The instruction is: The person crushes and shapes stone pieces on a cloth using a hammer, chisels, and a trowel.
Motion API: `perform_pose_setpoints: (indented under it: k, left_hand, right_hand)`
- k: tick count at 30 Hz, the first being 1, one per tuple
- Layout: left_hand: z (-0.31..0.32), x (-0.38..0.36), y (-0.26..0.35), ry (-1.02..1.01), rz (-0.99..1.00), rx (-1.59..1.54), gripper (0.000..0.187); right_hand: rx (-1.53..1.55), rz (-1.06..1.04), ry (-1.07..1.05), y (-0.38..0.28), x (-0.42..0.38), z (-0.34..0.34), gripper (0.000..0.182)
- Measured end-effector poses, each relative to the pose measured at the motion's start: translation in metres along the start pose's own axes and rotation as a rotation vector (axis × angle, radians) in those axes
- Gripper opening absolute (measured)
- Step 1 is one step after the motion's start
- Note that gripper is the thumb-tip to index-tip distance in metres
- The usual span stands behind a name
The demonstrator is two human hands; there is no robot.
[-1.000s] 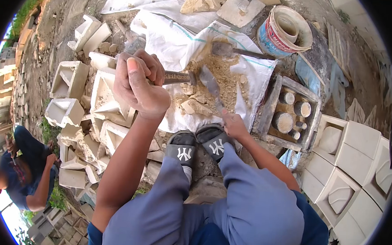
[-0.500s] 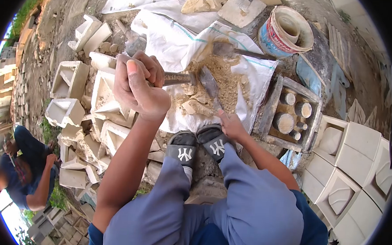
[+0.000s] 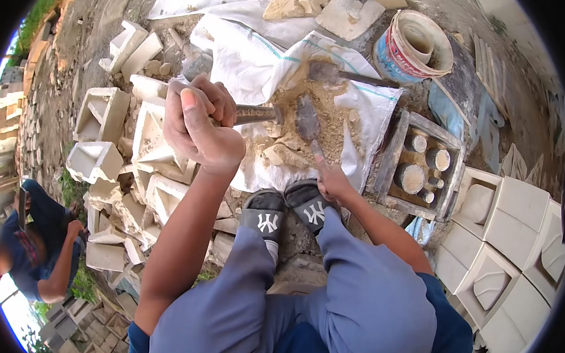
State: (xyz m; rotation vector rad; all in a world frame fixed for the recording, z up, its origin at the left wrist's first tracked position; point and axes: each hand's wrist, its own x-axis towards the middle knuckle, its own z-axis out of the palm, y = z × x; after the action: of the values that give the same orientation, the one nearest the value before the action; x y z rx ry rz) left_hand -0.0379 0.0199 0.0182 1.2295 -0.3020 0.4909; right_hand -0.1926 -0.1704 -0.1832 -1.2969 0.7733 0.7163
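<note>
My left hand (image 3: 202, 124) is closed in a fist around a hammer-like tool (image 3: 257, 114) with a worn brown shaft and a flared end. It is held up over the white sack (image 3: 238, 53). In my right hand (image 3: 336, 182) is the handle of a small trowel (image 3: 308, 117). The trowel's blade lies flat over the sandy, crushed material (image 3: 339, 131) heaped on the sack. Pale broken lumps (image 3: 280, 154) lie left of the trowel, close to my sandals (image 3: 264, 220). Another flat-bladed tool (image 3: 323, 71) rests at the heap's far side.
A paint bucket (image 3: 391, 54) stands at the back right. Nearer is a box mould (image 3: 392, 150) with round cores. Cast blocks (image 3: 523, 208) are stacked at right, broken pieces (image 3: 163, 202) piled at left. Another person (image 3: 42, 247) sits at far left.
The trowel blade has swung slightly right and turned flatter over the sandy heap. My left hand and its tool have hardly moved. The other person's held tool has shifted.
</note>
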Motion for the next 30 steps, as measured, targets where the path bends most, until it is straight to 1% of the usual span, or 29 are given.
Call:
perform_pose_setpoints:
  k: [1,3,4,6,7,9,10,12,13,15,17,18,21,25,27,29,30]
  left_hand:
    - [0.001,0.001,0.0,-0.007,0.004,-0.004,0.04]
    - [0.0,-0.001,0.002,0.009,-0.007,0.008,0.039]
    - [-0.001,-0.002,0.003,0.014,-0.01,0.012,0.039]
    - [-0.003,-0.002,0.004,0.015,-0.02,0.036,0.038]
    - [-0.008,-0.003,0.006,0.014,-0.018,0.036,0.038]
    - [-0.022,-0.003,0.01,0.007,-0.061,-0.09,0.035]
    - [-0.025,-0.003,0.012,0.04,-0.058,-0.123,0.036]
    - [-0.038,-0.004,0.017,0.042,-0.063,-0.155,0.036]
    - [-0.043,-0.005,0.019,0.046,-0.071,-0.186,0.037]
    - [-0.044,-0.002,0.031,0.049,-0.097,-0.197,0.038]
    - [-0.041,0.006,0.049,0.031,-0.098,-0.228,0.039]
    - [-0.042,0.011,0.057,-0.047,-0.074,-0.226,0.04]
    - [-0.041,0.023,0.08,-0.067,-0.059,-0.202,0.041]
    - [-0.042,0.031,0.099,-0.077,-0.022,-0.177,0.041]
    - [-0.036,0.031,0.096,-0.075,-0.015,-0.182,0.041]
    - [-0.036,0.025,0.085,-0.05,-0.067,-0.131,0.042]
    - [-0.038,0.021,0.075,-0.106,-0.06,-0.086,0.042]
  right_hand:
    - [0.006,-0.007,0.002,-0.002,0.003,-0.006,0.065]
    - [-0.147,-0.229,0.102,-0.003,0.003,-0.014,0.063]
    - [-0.151,-0.224,0.099,0.0,0.002,-0.013,0.063]
    - [-0.001,-0.126,0.092,-0.004,-0.007,-0.007,0.062]
    - [0.0,-0.128,0.092,-0.002,-0.009,-0.008,0.062]
    - [-0.069,-0.079,0.038,0.002,-0.011,-0.013,0.059]
    - [-0.069,-0.082,0.037,0.005,-0.012,-0.013,0.059]
    - [-0.05,-0.208,0.044,0.012,-0.014,-0.014,0.052]
    - [-0.05,-0.204,0.045,0.018,-0.012,-0.014,0.052]
    - [0.106,-0.294,0.101,0.023,-0.009,-0.012,0.042]
    - [0.07,-0.286,0.117,0.018,-0.017,-0.014,0.039]
    - [0.035,-0.282,0.136,0.014,-0.021,-0.014,0.036]
    - [-0.04,-0.238,0.083,0.014,-0.019,-0.023,0.035]
    - [-0.044,-0.236,0.077,0.011,-0.02,-0.025,0.034]
    - [-0.066,-0.249,0.073,0.012,-0.019,-0.026,0.034]
    - [-0.048,-0.24,0.071,0.01,-0.02,-0.024,0.034]
    - [-0.031,-0.225,0.071,0.01,-0.021,-0.024,0.034]
